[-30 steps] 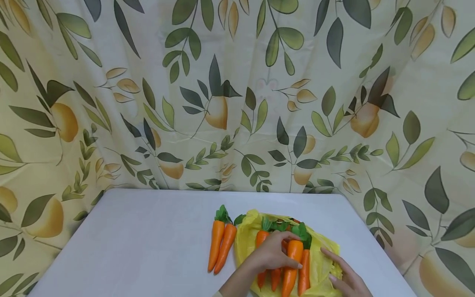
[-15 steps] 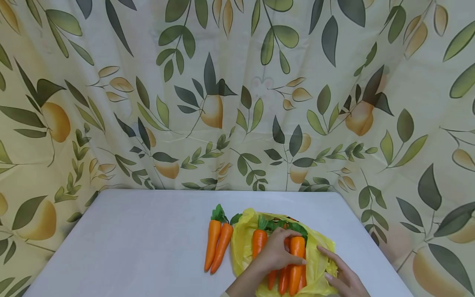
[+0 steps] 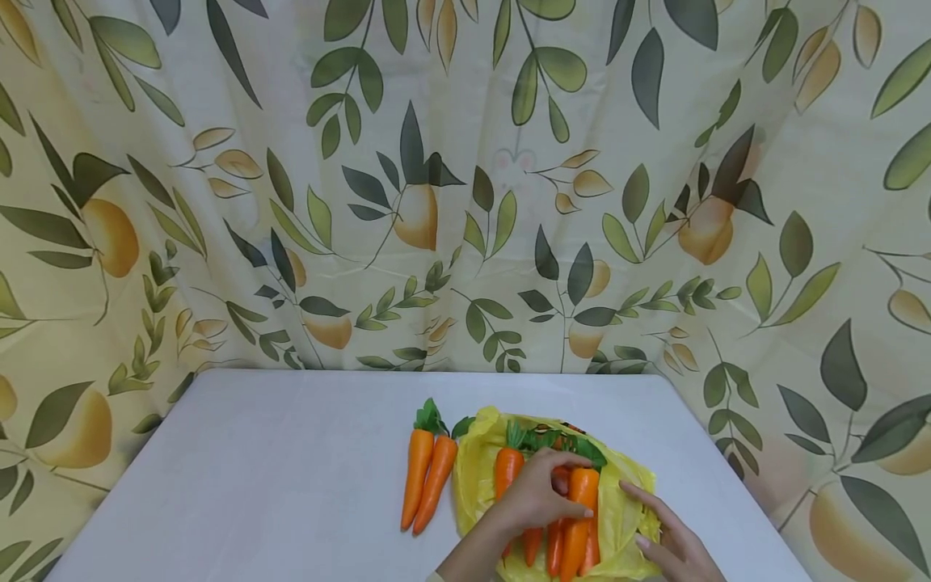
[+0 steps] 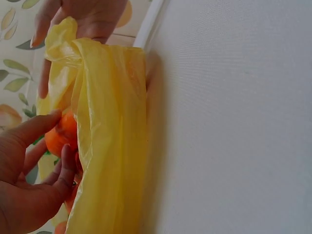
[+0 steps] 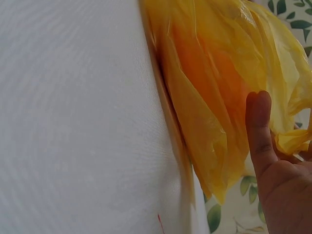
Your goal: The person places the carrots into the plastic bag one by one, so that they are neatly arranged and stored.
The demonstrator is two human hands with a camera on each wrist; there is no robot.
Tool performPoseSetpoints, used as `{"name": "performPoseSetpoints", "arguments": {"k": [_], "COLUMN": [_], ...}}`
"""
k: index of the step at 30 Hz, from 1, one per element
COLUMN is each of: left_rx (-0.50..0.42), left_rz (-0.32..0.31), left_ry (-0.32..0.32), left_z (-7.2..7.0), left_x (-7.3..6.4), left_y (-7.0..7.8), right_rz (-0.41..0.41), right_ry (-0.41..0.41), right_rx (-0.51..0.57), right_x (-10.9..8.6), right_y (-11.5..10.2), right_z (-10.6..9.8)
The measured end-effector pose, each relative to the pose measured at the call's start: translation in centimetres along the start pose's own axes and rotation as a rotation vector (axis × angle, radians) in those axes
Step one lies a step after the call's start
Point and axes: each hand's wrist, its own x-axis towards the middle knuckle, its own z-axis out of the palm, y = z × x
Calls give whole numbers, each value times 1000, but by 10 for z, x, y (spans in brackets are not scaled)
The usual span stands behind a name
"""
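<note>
A yellow plastic bag (image 3: 631,529) lies on the white table, its mouth spread wide over several orange carrots with green tops. My left hand (image 3: 541,493) reaches over them, thumb and fingertips around the thick end of one carrot (image 3: 580,495). In the left wrist view that carrot (image 4: 62,135) shows between thumb and fingers beside the bag's edge. Another carrot (image 3: 508,462) lies left of the hand, partly covered by it. My right hand (image 3: 684,543) is at the bag's right edge, its index finger extended along the plastic. The right wrist view shows one straight finger (image 5: 259,129) against the bag.
Two carrots lie side by side left of the bag, one carrot (image 3: 417,477) farther left and the other carrot (image 3: 438,485) closer to it. The white table (image 3: 276,477) extends to the left. A curtain (image 3: 465,202) with printed leaves and fruit hangs behind the table.
The carrot at my left hand has shifted slightly right and now overlaps the carrot beside it more. The right hand keeps its place at the bag. The head view has shifted slightly.
</note>
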Motion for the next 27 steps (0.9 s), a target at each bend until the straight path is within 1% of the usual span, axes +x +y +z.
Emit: {"name": "performPoseSetpoints", "arguments": {"k": [3, 7, 9, 12, 15, 18, 21, 24, 27], "left_rx": [2, 5, 2, -19, -34, -62, -96, -118, -139], "left_rz": [4, 9, 13, -4, -19, -32, -24, -4, -3], "left_ry": [6, 22, 26, 23, 19, 15, 7, -3, -8], "left_z": [0, 2, 2, 1, -2, -6, -10, -15, -20], "left_x": [1, 1, 0, -2, -4, -5, -6, -8, -11], "left_y": [-1, -3, -3, -3, -3, -4, -6, -8, -9], "right_rz": [-12, -57, -65, -32, 32, 68, 73, 88, 110], "right_ry": [-9, -21, -21, -7, -8, -24, -30, -7, 9], "right_rx": [5, -1, -5, 0, 38, 81, 87, 64, 53], "right_x": [0, 1, 1, 1, 2, 2, 4, 5, 6], "right_y": [0, 0, 0, 0, 0, 0, 1, 1, 0], "right_z": [0, 1, 1, 1, 0, -1, -2, -4, -6]}}
